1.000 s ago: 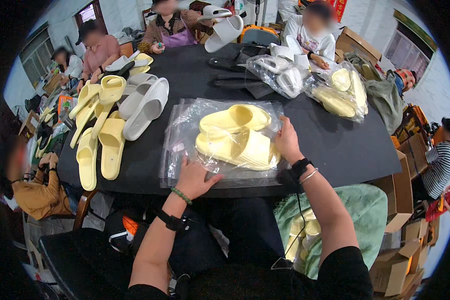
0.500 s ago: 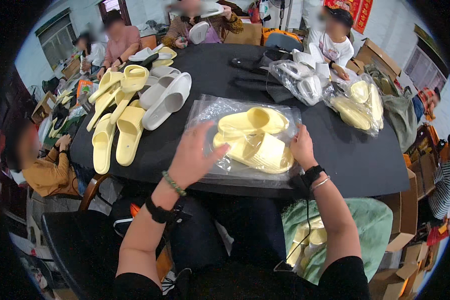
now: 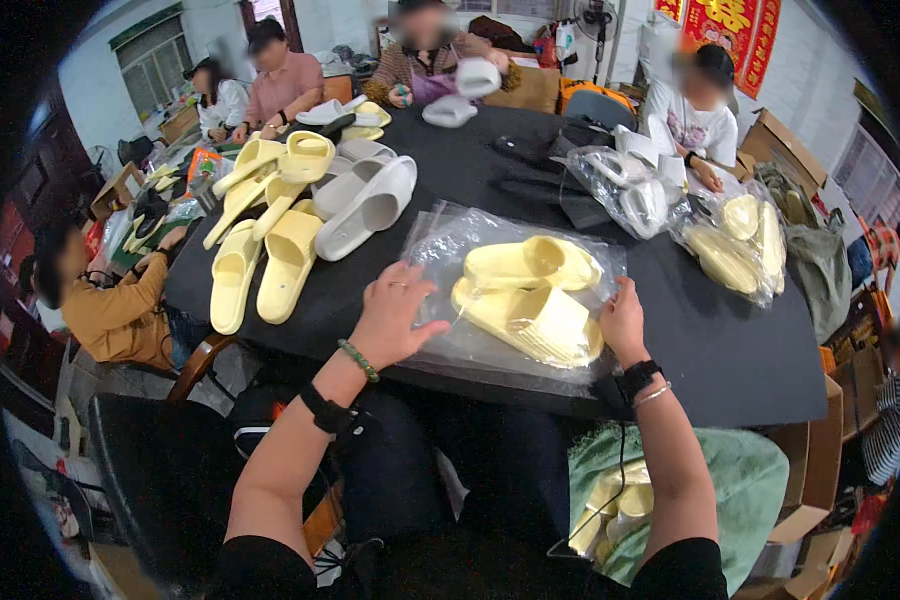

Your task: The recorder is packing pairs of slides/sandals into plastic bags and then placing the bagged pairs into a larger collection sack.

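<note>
Pale walls (image 3: 95,105) surround one broad black table (image 3: 460,165) with a matte top and curved edges. Near its front edge, right of the middle, lies a clear, crinkled, glossy plastic bag (image 3: 440,235) with two pale yellow moulded slippers (image 3: 530,335) in it, one behind the other; the nearer has a strap ribbed with parallel grooves. I cannot tell how many layers of film lie there.

The right hand (image 3: 625,318) has its fingers curled in and pinches the bag's right edge. The left hand (image 3: 395,312) is spread, thumb well away from the fingers, at the bag's left side; whether it grips film I cannot tell. One green beaded bracelet (image 3: 358,361) circles the left wrist, one thin silvery bangle (image 3: 653,394) the right.

Toward the table's left edge are at least six loose yellow slippers (image 3: 288,265), some stacked, and beside them at least three smooth grey slippers (image 3: 370,212) with rounded toes. Toward the right edge sit two more filled clear bags: one of whitish slippers (image 3: 645,205), one of yellow slippers (image 3: 725,262), their number blurred by the film.

Below the front edge, at the right, one soft green cloth sack (image 3: 740,480) holds more yellow slippers. Beyond the far edge, a person in a purple apron (image 3: 436,88) has two whitish slippers (image 3: 450,111) in front of them.
</note>
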Available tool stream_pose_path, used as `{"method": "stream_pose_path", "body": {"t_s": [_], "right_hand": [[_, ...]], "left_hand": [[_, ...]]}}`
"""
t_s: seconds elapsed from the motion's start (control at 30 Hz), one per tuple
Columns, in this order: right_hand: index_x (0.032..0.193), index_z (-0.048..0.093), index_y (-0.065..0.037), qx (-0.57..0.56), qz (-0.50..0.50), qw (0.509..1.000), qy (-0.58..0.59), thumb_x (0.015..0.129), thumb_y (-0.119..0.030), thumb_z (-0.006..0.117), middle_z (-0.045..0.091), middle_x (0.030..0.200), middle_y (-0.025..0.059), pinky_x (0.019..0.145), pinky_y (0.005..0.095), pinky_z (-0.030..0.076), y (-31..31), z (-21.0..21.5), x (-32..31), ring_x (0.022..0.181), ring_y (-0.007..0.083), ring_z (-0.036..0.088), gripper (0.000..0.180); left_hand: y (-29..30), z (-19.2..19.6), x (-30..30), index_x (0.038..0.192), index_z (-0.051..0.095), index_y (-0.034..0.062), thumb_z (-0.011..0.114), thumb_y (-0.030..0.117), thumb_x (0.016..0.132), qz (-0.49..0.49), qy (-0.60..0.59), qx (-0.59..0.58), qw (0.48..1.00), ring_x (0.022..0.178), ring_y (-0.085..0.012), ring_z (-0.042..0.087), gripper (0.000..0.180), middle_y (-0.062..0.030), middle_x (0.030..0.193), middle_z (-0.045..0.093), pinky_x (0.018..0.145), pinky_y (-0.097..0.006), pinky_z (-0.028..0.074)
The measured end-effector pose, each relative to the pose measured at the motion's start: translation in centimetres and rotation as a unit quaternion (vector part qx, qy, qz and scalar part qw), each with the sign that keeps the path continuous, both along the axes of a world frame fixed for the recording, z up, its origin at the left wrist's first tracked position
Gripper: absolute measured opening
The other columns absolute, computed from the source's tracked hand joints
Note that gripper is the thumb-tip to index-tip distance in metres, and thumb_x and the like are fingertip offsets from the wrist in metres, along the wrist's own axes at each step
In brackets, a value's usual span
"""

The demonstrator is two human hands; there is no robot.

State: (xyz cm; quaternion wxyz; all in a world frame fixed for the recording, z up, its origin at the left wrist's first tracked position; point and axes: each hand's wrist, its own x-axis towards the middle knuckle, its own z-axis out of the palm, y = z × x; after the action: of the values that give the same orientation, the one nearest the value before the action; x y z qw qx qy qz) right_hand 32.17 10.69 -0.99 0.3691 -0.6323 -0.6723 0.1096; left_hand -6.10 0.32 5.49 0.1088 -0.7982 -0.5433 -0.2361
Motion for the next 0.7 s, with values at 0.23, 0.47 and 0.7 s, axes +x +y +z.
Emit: {"method": "stream_pose_path", "body": {"t_s": [0.23,0.47,0.7], "right_hand": [[0.119,0.046,-0.003,0.118,0.004,0.993,-0.028,0.084,-0.002,0.054,0.062,0.092,0.0244,0.073,0.0480,0.049,0.3,-1.5,0.7,0.085,0.0422,0.062,0.036],[0.120,0.046,-0.003,0.064,0.000,0.998,-0.017,0.085,-0.002,0.054,0.062,0.091,0.0257,0.073,0.0479,0.049,0.1,-0.7,0.2,0.084,0.0428,0.062,0.037],[0.123,0.044,0.002,-0.014,0.008,1.000,0.000,0.080,0.002,0.054,0.060,0.099,0.0244,0.079,0.0467,0.049,-0.1,0.3,0.0,0.089,0.0411,0.060,0.044]], "left_hand": [[1.9,1.2,2.4,0.137,0.046,0.0121,0.072,0.050,0.078,-0.036,-0.113,-0.244,0.962,0.105,-0.0323,0.059,0.074,-0.0122,0.104,0.064,0.094,-0.045,0.040],[1.8,-1.8,-3.7,0.090,0.070,0.0140,0.073,0.036,0.076,-0.137,0.055,-0.122,0.982,0.088,-0.0279,0.060,0.026,-0.0059,0.083,0.064,0.081,-0.040,0.044],[0.6,-1.8,-5.3,0.087,0.072,0.0150,0.069,0.027,0.080,-0.104,0.125,-0.135,0.977,0.094,-0.0271,0.060,0.014,-0.0057,0.087,0.066,0.082,-0.040,0.046]]}}
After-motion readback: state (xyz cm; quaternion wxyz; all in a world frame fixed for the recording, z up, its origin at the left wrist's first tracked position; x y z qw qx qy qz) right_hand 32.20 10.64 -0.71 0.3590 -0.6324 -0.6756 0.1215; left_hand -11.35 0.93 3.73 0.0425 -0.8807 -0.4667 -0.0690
